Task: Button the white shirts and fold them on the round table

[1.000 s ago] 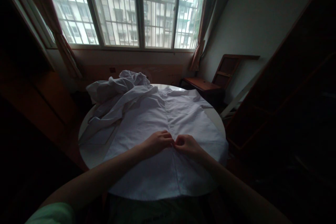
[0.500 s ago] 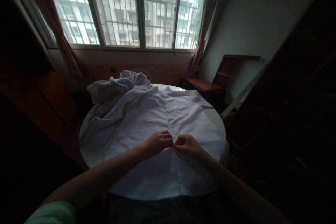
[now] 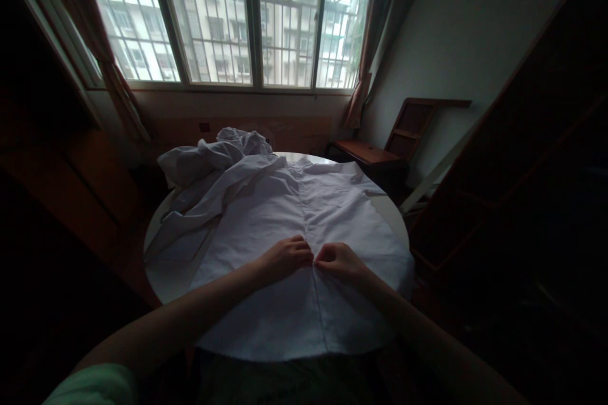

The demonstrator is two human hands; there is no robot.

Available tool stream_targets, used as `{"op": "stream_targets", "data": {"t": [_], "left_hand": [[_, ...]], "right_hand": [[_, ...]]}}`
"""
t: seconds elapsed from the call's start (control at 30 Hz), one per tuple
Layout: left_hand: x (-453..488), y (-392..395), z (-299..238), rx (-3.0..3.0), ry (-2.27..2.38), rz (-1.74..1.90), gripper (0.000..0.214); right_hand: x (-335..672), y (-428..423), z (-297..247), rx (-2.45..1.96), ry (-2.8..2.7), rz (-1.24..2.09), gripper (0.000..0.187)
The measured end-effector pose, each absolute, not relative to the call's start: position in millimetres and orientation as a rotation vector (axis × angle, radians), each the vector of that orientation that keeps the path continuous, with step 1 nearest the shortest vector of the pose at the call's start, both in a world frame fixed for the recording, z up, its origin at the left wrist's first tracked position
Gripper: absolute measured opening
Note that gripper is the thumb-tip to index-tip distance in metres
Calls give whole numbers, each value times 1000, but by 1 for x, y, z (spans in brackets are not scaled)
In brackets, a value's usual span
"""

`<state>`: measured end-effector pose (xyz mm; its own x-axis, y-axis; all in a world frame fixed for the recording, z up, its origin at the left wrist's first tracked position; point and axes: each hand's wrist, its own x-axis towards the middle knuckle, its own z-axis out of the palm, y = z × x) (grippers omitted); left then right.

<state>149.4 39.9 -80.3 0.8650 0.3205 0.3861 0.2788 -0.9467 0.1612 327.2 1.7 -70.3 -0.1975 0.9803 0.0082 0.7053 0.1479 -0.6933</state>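
A white garment, long like a coat, lies spread over a round table, with a seam or front opening running down its middle. Over that line my left hand is closed, its fingers curled down on the cloth. Facing it, my right hand pinches the cloth at the same line, thumb and forefinger together. The fingertips of both hands nearly meet. Whether a button or anything small is between them is hidden. Toward the far left, the rest of the garment is bunched in a crumpled heap.
The white round table shows its rim at left and right. A wooden chair stands beyond it to the right, near the wall. A barred window with tied curtains is ahead. Dark wooden furniture flanks the left side.
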Motion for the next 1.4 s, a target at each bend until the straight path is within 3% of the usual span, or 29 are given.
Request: {"op": "stream_targets", "data": {"t": [0.27,1.1,1.4], "left_hand": [[149,38,-82,2791,528,689,17],[149,49,-81,3055,224,606,23],[151,45,-82,3059,324,640,27]], "right_hand": [[325,0,-73,-1610,-2002,670,11],[327,3,-75,-1597,-1979,746,15],[325,1,-70,-1644,-2013,702,12]]}}
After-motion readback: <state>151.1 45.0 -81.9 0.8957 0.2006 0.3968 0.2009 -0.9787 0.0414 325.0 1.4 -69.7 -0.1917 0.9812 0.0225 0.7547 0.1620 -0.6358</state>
